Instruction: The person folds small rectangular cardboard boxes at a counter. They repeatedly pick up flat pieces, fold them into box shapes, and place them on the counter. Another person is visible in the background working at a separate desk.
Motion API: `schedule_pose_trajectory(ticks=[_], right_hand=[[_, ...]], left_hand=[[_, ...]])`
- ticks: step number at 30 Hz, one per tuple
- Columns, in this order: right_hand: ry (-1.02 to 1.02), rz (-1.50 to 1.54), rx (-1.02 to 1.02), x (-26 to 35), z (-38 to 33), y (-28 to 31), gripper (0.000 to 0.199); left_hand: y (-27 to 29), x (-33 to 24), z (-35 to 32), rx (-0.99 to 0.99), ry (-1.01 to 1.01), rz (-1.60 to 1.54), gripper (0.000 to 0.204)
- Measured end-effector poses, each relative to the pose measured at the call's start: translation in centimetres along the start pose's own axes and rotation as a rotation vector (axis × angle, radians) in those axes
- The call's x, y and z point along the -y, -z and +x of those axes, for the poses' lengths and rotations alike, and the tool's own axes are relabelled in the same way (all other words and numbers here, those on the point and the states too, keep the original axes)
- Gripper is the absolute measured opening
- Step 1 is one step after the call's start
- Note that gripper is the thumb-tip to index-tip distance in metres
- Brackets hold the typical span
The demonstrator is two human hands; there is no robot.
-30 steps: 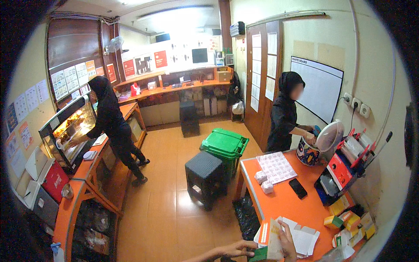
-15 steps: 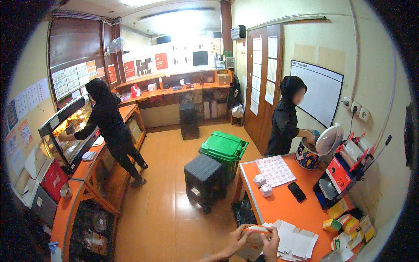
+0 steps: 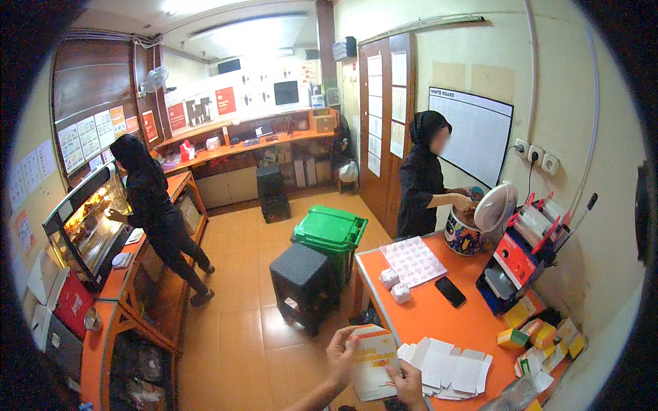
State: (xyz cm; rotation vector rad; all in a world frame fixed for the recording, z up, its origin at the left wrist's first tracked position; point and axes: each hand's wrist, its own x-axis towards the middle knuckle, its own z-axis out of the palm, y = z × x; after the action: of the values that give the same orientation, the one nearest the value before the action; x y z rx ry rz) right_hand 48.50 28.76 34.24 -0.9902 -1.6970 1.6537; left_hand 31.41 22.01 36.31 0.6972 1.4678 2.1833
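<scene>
My left hand point(image 3: 341, 356) and my right hand point(image 3: 406, 383) both hold a flat white cardboard box blank point(image 3: 372, 363) with orange print, just off the near corner of the orange table point(image 3: 439, 322). The left hand grips its upper left edge and the right hand pinches its lower right. Right beside it lies a fanned stack of white box blanks point(image 3: 449, 366) on the table.
On the table are a black phone point(image 3: 450, 292), two small white packs point(image 3: 395, 285), a patterned sheet point(image 3: 412, 260), a red sealing machine point(image 3: 521, 260) and small coloured boxes point(image 3: 534, 335). A person in black point(image 3: 421, 181) reaches into a pot. A black stool point(image 3: 303, 281), a green bin point(image 3: 330, 233), and another person point(image 3: 154, 212) at a display case.
I have raised the box blank and turned its printed face toward me, both hands now on it. The person at the left has leaned in to the display case.
</scene>
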Motion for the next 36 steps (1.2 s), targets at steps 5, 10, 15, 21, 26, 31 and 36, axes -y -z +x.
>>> schedule_pose_trajectory(ticks=[5,10,15,21,26,31,36], right_hand=[[0.177,0.240,-0.364,0.9,0.7,2.2,0.025],[0.177,0.191,-0.401,3.6,-0.7,4.7,0.026],[0.486,-0.024,-0.099,3.1,-1.6,5.1,0.054],[0.384,-0.089,-0.202,-1.0,0.1,9.5,0.040],[0.534,-0.898,-1.352,5.0,-2.2,20.7,0.048],[0.460,-0.900,-1.144,5.7,-1.4,21.0,0.053],[0.031,-0.841,-0.506,-6.9,6.8,11.6,0.057]], left_hand=[[-1.6,1.0,-1.9,0.655,0.229,0.168,0.037],[-2.0,1.3,-2.3,0.908,0.380,0.024,0.048],[-0.7,0.8,-1.3,0.632,0.470,-0.100,0.022],[-0.7,1.1,0.3,0.794,0.342,-0.184,0.067],[1.6,1.3,2.0,0.457,0.276,-0.223,0.082],[3.9,3.6,0.9,0.544,0.385,-0.169,0.070],[2.8,4.6,-2.8,0.639,0.469,-0.076,0.053]])
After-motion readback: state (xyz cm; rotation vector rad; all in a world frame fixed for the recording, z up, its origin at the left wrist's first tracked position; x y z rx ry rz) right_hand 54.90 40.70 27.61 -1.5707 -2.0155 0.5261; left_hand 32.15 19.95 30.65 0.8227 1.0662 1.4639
